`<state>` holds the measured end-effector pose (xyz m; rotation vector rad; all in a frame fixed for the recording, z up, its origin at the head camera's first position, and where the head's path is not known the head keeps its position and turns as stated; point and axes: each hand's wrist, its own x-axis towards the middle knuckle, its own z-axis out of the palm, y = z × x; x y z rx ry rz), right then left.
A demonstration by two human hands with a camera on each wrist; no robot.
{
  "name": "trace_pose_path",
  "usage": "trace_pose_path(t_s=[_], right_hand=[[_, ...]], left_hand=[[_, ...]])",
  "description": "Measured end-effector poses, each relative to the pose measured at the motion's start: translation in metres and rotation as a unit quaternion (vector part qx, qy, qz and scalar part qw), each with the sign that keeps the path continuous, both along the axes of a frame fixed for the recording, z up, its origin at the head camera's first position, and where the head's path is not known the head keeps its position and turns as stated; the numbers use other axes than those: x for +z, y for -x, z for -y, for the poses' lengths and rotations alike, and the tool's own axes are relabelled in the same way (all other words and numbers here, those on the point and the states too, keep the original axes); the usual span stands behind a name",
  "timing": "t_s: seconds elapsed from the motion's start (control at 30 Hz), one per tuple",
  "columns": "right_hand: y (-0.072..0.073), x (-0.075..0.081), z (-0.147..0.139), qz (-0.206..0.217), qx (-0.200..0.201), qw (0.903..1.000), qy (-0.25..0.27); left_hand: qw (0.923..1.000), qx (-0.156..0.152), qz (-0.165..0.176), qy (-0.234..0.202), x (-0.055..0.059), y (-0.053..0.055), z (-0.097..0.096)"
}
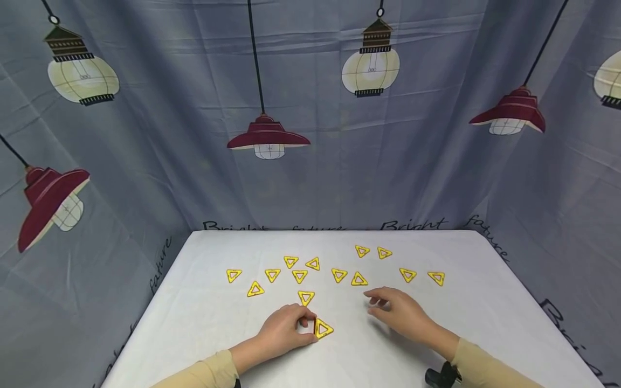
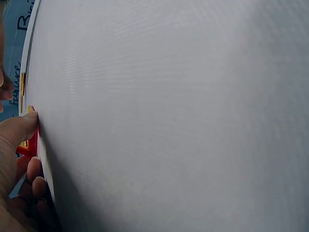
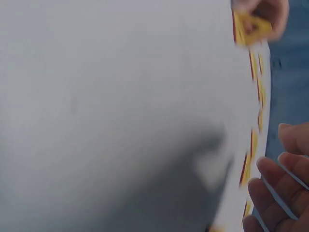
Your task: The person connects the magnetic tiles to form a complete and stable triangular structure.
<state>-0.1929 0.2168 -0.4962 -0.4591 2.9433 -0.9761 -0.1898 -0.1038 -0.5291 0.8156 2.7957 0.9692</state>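
My left hand point(image 1: 285, 331) pinches a yellow triangular frame piece point(image 1: 329, 329) by its left side, thumb below and fingers above, near the front middle of the table. The left wrist view shows the red edge of this piece point(image 2: 33, 145) between thumb and fingers. My right hand point(image 1: 401, 313) hovers over the table to the right of it, fingers loosely bent and holding nothing. In the right wrist view its fingers point(image 3: 273, 191) are spread apart. Just behind the held piece lies another yellow triangle point(image 1: 306, 292), and a second one point(image 1: 359, 282) lies beyond the right fingertips.
Several more yellow triangles, such as the left one point(image 1: 230, 276) and the right one point(image 1: 441, 278), lie scattered across the white table point(image 1: 204, 323). A grey curtain point(image 1: 310, 188) printed with lamps surrounds the table at the back and sides.
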Motion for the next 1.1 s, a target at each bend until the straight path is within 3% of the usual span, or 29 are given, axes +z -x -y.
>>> trace_pose_path(t_s=[0.3,0.47,0.7,1.1], right_hand=[[-0.010,-0.006,-0.069,-0.048,-0.077,0.9938,-0.064],[-0.014,-0.016,-0.086,-0.033,-0.097,0.9894,-0.102],[-0.009,-0.026,-0.087,-0.033,-0.103,0.9846,-0.137],[0.004,-0.030,-0.069,-0.060,-0.096,0.9795,-0.167]], left_hand=[[0.9999,0.004,0.010,-0.001,-0.002,-0.002,0.001],[1.0000,0.003,0.004,-0.002,-0.003,-0.001,0.001],[1.0000,0.003,-0.005,-0.003,-0.003,0.000,0.001],[1.0000,0.004,-0.006,0.005,-0.001,0.000,0.000]])
